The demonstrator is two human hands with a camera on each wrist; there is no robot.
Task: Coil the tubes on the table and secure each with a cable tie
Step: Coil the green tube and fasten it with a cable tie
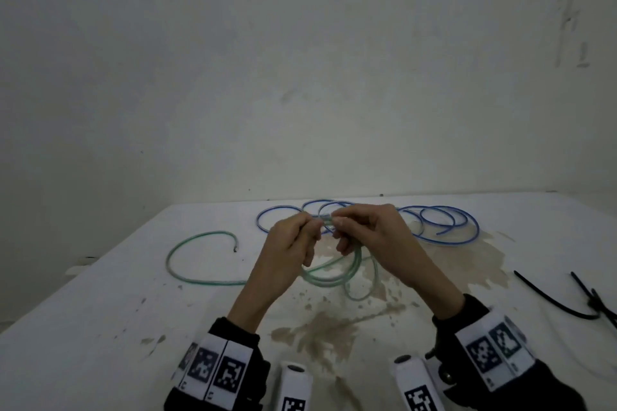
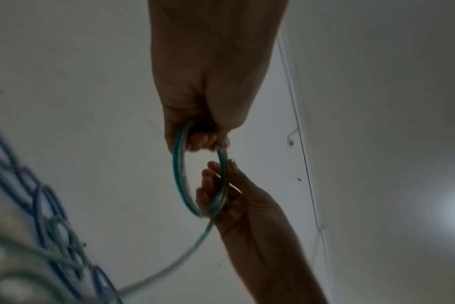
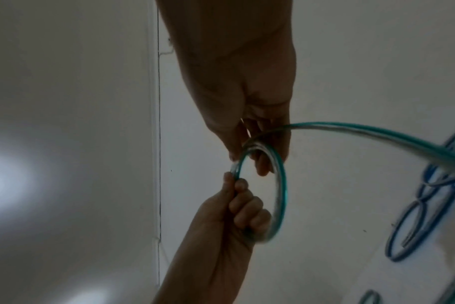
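Both hands are held together above the middle of the table [image 1: 100, 310]. They hold a small coil of the green tube [image 1: 329, 280]. My left hand [image 1: 310, 230] grips one side of the coil [image 2: 178, 174] with curled fingers [image 3: 244, 207]. My right hand [image 1: 347, 227] pinches the other side, and the loops [image 3: 281, 185] run across its fingers [image 2: 208, 181]. The green tube's loose tail [image 1: 200, 234] curves away to the left on the table. The blue tube [image 1: 444, 227] lies in loose loops at the back.
Black cable ties [image 1: 551, 297] lie on the table at the right, near its edge. The white table has brown stains around its middle. A plain wall stands right behind the table's far edge.
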